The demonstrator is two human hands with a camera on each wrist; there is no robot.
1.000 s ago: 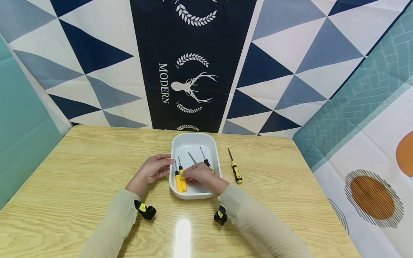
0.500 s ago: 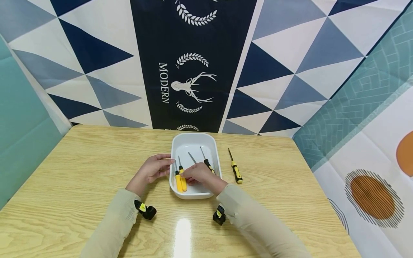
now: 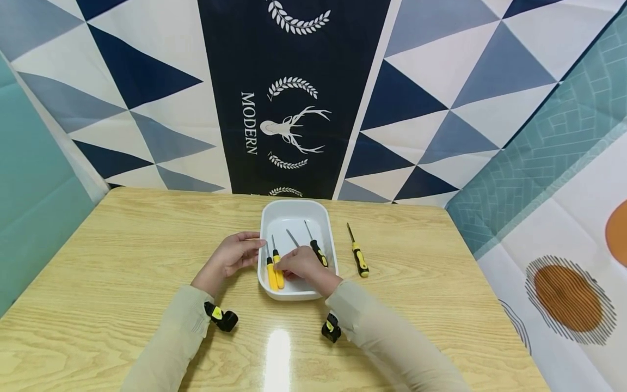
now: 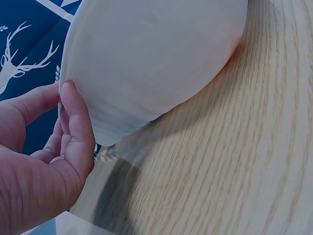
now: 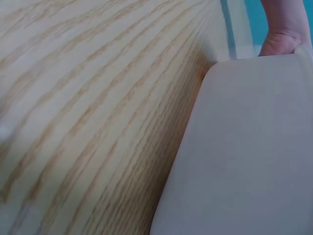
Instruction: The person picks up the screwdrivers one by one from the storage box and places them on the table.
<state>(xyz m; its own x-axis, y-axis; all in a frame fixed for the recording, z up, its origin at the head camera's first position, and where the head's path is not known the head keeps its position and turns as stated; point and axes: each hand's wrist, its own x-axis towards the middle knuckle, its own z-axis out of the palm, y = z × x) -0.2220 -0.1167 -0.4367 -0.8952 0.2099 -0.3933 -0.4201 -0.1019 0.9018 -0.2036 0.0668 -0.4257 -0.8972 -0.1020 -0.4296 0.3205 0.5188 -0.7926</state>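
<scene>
A white plastic tray [image 3: 296, 295] stands on the wooden table. My left hand [image 3: 238, 253] pinches its left rim between thumb and fingers, seen closely in the left wrist view, where the hand [image 4: 58, 147] is against the tray's outer wall [image 4: 156, 54]. Inside the tray, my right hand [image 3: 302, 264] holds a screwdriver, its thin metal shaft [image 3: 292, 238] showing past the fingers and its handle hidden beneath the hand. Left of those fingers lie two yellow-handled screwdrivers [image 3: 272, 276] side by side. To their right, under the wrist, lies a black-and-yellow screwdriver [image 3: 319, 253].
Another black-and-yellow screwdriver [image 3: 360, 261] lies on the table [image 3: 416, 305] to the right of the tray. A patterned cloth wall [image 3: 284, 98] rises behind the table's back edge. The right wrist view mostly shows the tray's outer wall [image 5: 239, 147] and the tabletop [image 5: 93, 98].
The head view has tilted slightly. My right wrist has drifted a little left, with its fingers in the same spot. The left hand and the tray have stayed put.
</scene>
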